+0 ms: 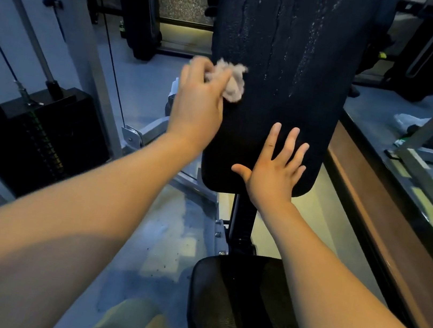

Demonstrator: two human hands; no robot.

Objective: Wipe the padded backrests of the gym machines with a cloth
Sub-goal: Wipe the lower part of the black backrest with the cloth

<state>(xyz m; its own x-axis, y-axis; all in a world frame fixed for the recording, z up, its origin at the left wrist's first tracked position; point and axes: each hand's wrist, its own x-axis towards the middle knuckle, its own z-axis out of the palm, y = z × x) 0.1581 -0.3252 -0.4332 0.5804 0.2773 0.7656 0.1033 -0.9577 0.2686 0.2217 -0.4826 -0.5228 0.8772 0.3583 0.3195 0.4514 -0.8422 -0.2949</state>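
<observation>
Straight ahead of the head camera I see the padded backrest (288, 48), a tall black pad that fills the upper middle of the view and has a rounded lower end. Its upper part carries pale streaks and small whitish specks, while the lower part looks plain and dark. Below it, at the bottom of the view, is the black seat (238, 307), joined to the backrest by a dark post. On the left side stands the weight stack (42, 137), black plates with a row of green marks. On the floor at the far right lies a pale plastic bag (406, 120) (what is inside it I cannot tell). The left hand (198, 99) is at the left edge of the backrest, with its fingers curled around the cloth (234, 82). The right hand (276, 170) lies flat on the lower part of the pad, its fingers straight and spread apart, holding nothing. The cloth is a small crumpled beige bundle. It sticks out of the left hand toward the right and touches the pad surface near its left edge.
</observation>
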